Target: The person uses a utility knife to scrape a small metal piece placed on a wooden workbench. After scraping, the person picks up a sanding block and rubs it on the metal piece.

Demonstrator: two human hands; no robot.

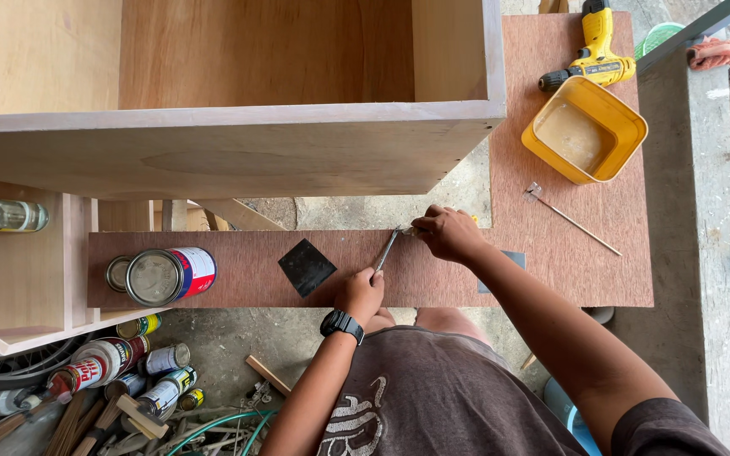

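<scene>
I see my left hand [359, 293] fingers wrapped around a metal tool [386, 251], right hand [447, 233] fingers pinching its tip (steadying it) on the board [247, 274].

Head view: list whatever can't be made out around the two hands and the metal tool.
- Tool tip: covered by the right hand.
- Tool handle: buried in the left hand; its kind is unclear.
- Grey piece on the board: partly behind the right forearm.
- Yellow drill: top cut by the frame edge.
</scene>
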